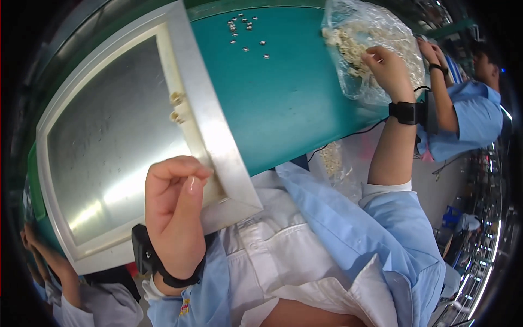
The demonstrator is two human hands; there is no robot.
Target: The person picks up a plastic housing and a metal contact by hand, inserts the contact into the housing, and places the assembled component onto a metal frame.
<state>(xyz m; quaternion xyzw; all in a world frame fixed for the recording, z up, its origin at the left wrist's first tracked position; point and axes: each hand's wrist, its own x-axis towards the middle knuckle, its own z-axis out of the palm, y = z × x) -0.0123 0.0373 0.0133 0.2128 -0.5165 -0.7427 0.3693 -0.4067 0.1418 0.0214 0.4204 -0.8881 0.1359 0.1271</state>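
Thumb and fingers of the left hand [177, 196] are drawn close together at the tips, over the near right corner of the tray; whether something small sits between them, I cannot tell. The right hand [384, 65] is bent narrow over the bag's contents, and I cannot tell whether it holds a piece.

The tray [212, 125] lies under and to the left of the left hand, much the nearer one. Its right rim runs away from the body, slanting left. The clear bag [395, 32] lies well apart at the far right, directly under the right hand; it is slack, with no firm long axis, and its pale parts [348, 46] show towards its left side. Two loose pieces [176, 98] sit on the tray's inner right border, one beyond the other, farther out than the left fingertips. Small metal beads [249, 27] are scattered near the far edge, between tray and bag.

Beneath all this is a smooth green table [272, 103]. One co-worker [476, 117] is at the right, another [101, 302] at lower left. A second bag [332, 161] shows below the table's near edge, and a blue stool [451, 216] stands farther off on the grey floor [452, 171].
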